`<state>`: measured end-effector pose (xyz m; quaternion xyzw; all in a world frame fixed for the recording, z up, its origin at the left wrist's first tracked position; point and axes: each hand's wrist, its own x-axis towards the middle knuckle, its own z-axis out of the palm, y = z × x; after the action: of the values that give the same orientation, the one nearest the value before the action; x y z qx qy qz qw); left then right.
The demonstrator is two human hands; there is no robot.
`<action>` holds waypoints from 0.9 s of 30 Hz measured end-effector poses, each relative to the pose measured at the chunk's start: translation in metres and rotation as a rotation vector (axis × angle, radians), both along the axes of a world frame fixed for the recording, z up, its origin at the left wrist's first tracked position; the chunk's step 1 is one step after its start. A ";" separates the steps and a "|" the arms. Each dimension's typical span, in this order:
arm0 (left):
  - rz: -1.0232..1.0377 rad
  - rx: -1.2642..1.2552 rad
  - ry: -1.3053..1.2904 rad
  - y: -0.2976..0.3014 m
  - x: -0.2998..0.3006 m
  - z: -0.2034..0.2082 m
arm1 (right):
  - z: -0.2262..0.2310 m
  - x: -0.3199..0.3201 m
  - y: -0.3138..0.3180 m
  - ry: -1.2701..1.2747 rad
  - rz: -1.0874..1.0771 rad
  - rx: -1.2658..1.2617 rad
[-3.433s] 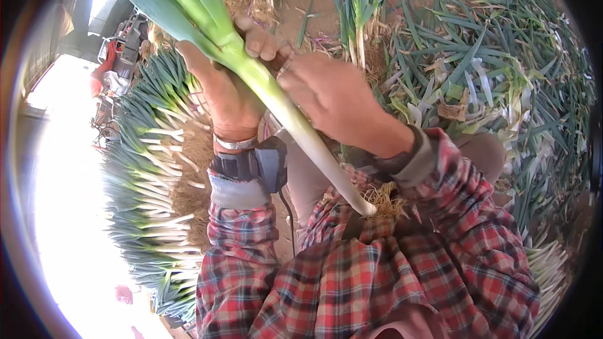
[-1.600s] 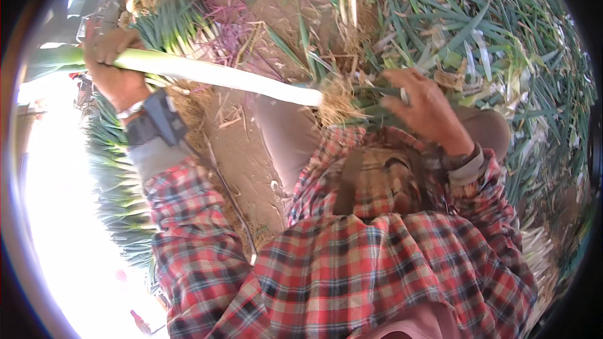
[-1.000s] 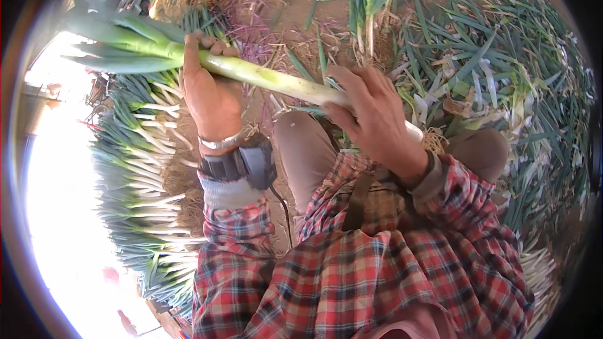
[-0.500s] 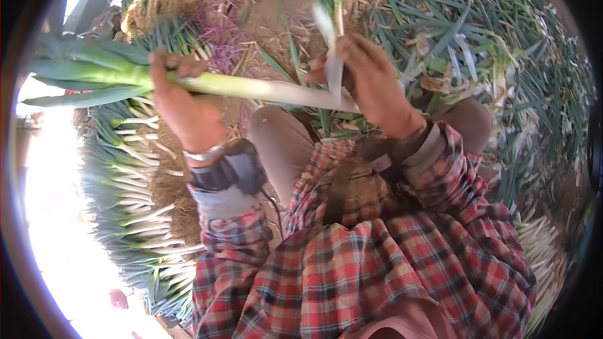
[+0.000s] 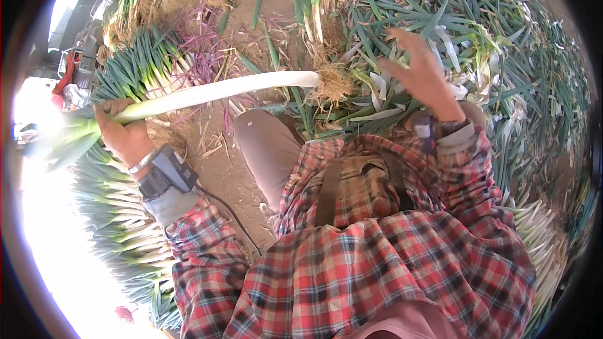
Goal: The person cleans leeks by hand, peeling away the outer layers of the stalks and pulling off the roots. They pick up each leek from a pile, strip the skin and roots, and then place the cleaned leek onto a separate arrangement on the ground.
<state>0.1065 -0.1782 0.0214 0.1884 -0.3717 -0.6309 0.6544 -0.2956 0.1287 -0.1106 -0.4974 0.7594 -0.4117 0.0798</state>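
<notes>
My left hand grips a long leek near where its white stalk turns green. The stalk lies almost level, its root tuft pointing right and its leaves running off to the left. My right hand is lifted with fingers spread, holding nothing, above a heap of green trimmings on the right. A dark band sits on my left wrist, and a watch on my right.
A row of stacked leeks lies along my left. More leeks with roots stand ahead on bare soil. White stalks are piled at lower right. My knee is between my arms.
My right hand has let go of the stalk and swung right over the trimmings. My left hand has carried the leek further left and lower, towards the stacked row.
</notes>
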 end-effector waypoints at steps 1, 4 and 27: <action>0.064 -0.021 -0.064 0.000 0.001 0.001 | 0.011 0.025 -0.017 -0.012 0.133 -0.056; 0.137 -0.084 -0.195 -0.003 0.023 -0.004 | 0.021 0.087 -0.053 -0.032 0.415 -0.179; 0.330 0.121 0.123 0.132 0.046 -0.033 | 0.032 0.167 -0.040 0.018 0.824 0.788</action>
<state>0.1529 -0.0464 -0.0112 0.2470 -0.2562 -0.5466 0.7580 -0.1285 0.0888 -0.0782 -0.6885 0.5997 -0.0282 0.4068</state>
